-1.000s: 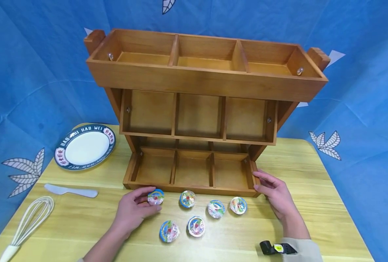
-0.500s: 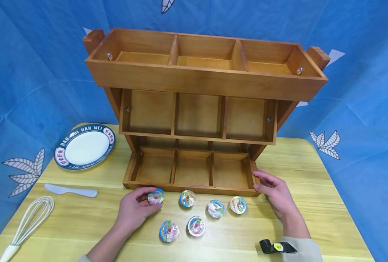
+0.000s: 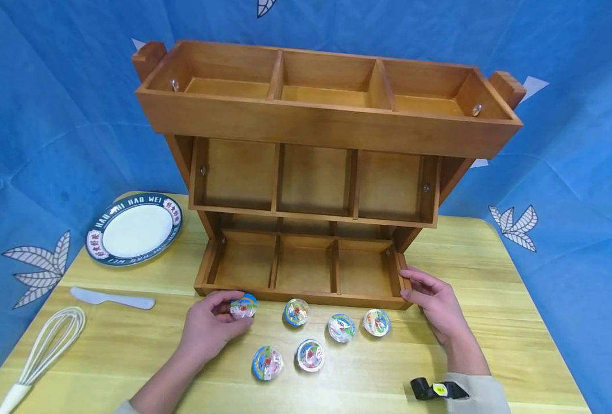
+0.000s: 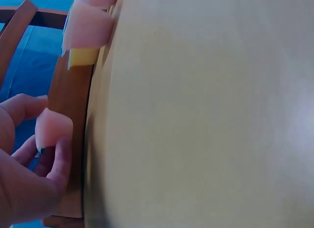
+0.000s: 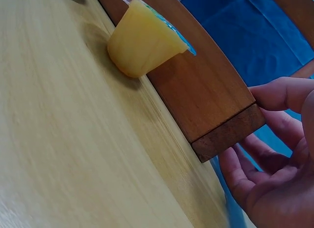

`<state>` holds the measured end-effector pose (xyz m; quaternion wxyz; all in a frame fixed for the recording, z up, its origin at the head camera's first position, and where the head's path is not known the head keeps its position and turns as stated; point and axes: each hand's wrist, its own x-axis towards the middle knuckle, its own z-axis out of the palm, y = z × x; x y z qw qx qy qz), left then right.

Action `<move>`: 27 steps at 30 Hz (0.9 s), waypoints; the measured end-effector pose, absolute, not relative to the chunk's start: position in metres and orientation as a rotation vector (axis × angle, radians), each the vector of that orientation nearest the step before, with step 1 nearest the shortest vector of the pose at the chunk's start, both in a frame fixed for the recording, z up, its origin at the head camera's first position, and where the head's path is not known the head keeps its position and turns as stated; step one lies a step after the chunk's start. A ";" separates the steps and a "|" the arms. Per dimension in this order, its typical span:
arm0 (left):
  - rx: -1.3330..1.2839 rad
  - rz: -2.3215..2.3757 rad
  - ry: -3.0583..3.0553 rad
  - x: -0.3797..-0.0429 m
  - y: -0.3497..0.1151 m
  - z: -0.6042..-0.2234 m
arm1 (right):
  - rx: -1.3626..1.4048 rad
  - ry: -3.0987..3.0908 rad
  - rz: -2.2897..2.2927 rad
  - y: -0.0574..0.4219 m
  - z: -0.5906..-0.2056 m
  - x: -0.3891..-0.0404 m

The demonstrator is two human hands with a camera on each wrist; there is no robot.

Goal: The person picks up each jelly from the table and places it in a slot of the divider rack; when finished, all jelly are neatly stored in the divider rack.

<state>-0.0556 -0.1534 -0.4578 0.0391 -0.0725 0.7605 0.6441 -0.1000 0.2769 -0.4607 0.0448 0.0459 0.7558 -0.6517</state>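
My left hand (image 3: 207,325) pinches a small jelly cup (image 3: 243,306) at the front left of a three-tier wooden rack (image 3: 331,123). In the left wrist view this jelly cup (image 4: 53,128) looks pink, held between thumb and fingers in front of the rack's lowest tray. With thumb and fingers, my right hand (image 3: 437,307) grips the right front corner of that lowest tray (image 3: 403,303). Several more jelly cups stand lid up on the table before the rack, among them a yellow jelly cup (image 5: 144,39) close to the tray's front board in the right wrist view.
A plate with a dark patterned rim (image 3: 96,244) lies left of the rack. Nearer are a white spreading knife (image 3: 114,300) and a whisk (image 3: 52,351). A blue cloth with leaf prints (image 3: 68,115) hangs behind the wooden table (image 3: 481,270).
My left hand has shifted slightly left with the jelly cup in its fingers. My right hand stays at the tray's corner. The head view has tilted a little.
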 end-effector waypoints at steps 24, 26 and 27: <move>0.158 2.006 2.452 -0.097 -0.166 -0.424 | 0.145 2.308 -1.992 0.277 -0.461 -0.100; 0.133 1.989 2.452 -0.103 -0.165 -0.423 | 0.147 2.307 -1.991 0.278 -0.461 -0.100; 0.125 1.979 2.457 -0.107 -0.165 -0.423 | 0.151 2.308 -1.988 0.278 -0.461 -0.100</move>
